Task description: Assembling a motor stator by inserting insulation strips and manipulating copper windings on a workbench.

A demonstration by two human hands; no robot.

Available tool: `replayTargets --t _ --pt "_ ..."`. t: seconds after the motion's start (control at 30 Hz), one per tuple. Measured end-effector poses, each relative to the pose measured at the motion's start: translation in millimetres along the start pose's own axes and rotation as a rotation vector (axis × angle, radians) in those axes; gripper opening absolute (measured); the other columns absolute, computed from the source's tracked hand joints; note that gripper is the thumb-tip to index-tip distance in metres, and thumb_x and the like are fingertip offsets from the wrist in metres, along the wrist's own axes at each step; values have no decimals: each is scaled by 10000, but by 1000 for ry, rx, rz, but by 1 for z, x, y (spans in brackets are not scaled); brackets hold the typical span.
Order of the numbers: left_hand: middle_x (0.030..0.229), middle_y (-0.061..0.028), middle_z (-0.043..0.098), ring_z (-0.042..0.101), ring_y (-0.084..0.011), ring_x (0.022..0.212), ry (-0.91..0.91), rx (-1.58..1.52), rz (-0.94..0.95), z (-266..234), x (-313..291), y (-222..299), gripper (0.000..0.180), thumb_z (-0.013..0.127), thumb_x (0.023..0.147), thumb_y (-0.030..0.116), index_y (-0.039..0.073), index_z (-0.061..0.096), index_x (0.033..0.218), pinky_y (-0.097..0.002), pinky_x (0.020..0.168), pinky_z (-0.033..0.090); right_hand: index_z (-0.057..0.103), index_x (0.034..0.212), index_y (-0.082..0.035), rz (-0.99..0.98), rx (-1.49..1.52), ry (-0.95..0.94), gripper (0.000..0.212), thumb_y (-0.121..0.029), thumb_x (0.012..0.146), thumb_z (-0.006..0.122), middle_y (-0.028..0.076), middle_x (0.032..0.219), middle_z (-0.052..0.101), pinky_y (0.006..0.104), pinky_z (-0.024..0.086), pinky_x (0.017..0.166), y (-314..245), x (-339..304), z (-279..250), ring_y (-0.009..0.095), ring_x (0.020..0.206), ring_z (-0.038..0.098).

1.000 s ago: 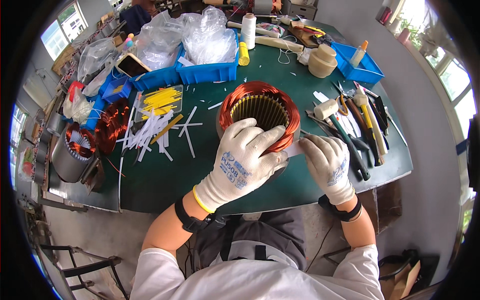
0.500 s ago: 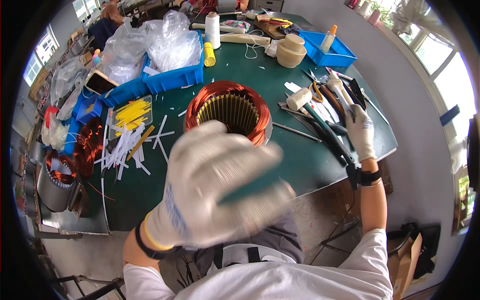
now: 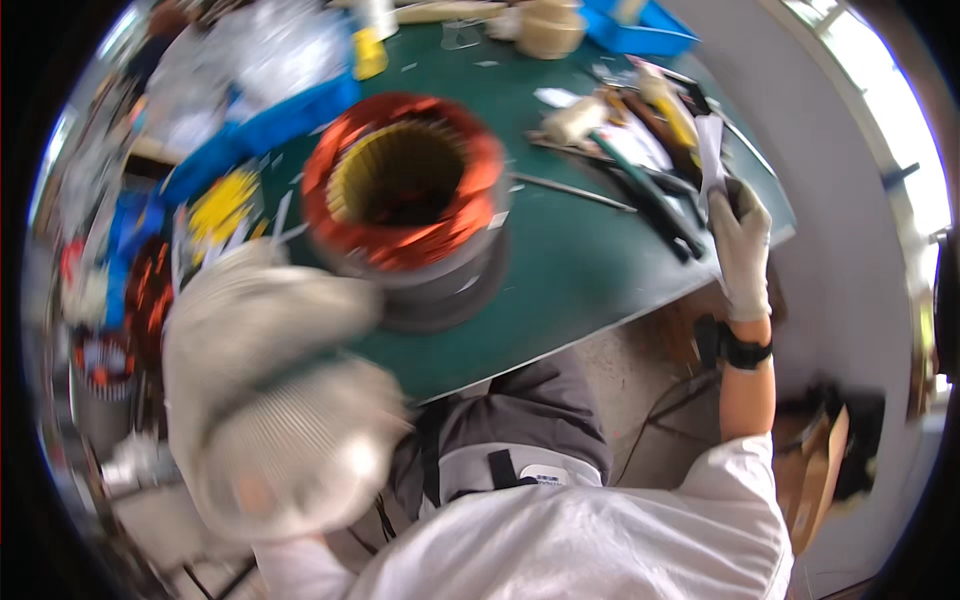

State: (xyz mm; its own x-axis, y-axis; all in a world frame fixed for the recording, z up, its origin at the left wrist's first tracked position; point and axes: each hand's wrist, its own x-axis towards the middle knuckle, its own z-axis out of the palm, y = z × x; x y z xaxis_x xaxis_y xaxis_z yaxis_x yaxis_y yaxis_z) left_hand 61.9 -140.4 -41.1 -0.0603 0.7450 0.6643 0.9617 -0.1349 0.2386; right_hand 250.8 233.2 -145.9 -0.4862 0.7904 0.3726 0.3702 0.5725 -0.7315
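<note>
A round motor stator [image 3: 405,190] with copper windings and a yellow-lined bore stands on the green table [image 3: 580,270]. My left hand [image 3: 275,400], in a white knit glove, is raised close to the camera and blurred, with its fingers curled; I cannot tell if it holds anything. My right hand [image 3: 740,240], also gloved, is out at the table's right edge and pinches a white paper strip [image 3: 712,150] that stands upright. It is next to a pile of hand tools [image 3: 640,150].
Blue bins [image 3: 270,120] with clear plastic bags sit at the back left, and another blue tray [image 3: 640,30] at the back right. Yellow and white strips [image 3: 225,205] lie left of the stator. More copper-wound parts [image 3: 145,290] stand at the left. A cardboard box [image 3: 820,470] sits on the floor.
My left hand left the stator and rose toward the camera. My right hand moved right to the table edge and lifted a white strip. The view tilted closer to the stator.
</note>
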Motion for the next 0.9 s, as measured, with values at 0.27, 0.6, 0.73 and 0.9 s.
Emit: replayTargets --t 0.27,0.6,0.73,0.9 --pt "1206 -187 602 567 -386 1106 -41 239 -139 32 -36 -31 254 653 826 109 50 634 1072 -507 982 442 659 1113 41 591 -593 489 434 -344 913 642 100 833 685 317 496 665 191 51 -246 197 724 627" --pt "745 -56 570 563 -291 803 -132 205 -60 78 17 -76 450 600 937 481 77 583 739 -539 1016 424 593 1312 -43 -641 -530 -185 591 -343 829 753 212 1252 635 421 482 957 64 17 -10 318 1128 634" --pt "662 -34 531 531 -274 700 -34 206 -50 87 18 -75 376 658 908 386 95 559 691 -538 1000 436 568 1329 -29 -700 -618 -142 636 -354 808 733 226 1246 615 450 475 964 68 48 32 359 1095 627" --pt "639 -30 530 529 -277 697 11 192 -52 94 24 -68 284 713 849 269 91 569 680 -533 992 435 609 1165 17 -334 -660 -577 450 -260 812 638 256 1058 619 452 502 883 56 62 35 392 994 627"
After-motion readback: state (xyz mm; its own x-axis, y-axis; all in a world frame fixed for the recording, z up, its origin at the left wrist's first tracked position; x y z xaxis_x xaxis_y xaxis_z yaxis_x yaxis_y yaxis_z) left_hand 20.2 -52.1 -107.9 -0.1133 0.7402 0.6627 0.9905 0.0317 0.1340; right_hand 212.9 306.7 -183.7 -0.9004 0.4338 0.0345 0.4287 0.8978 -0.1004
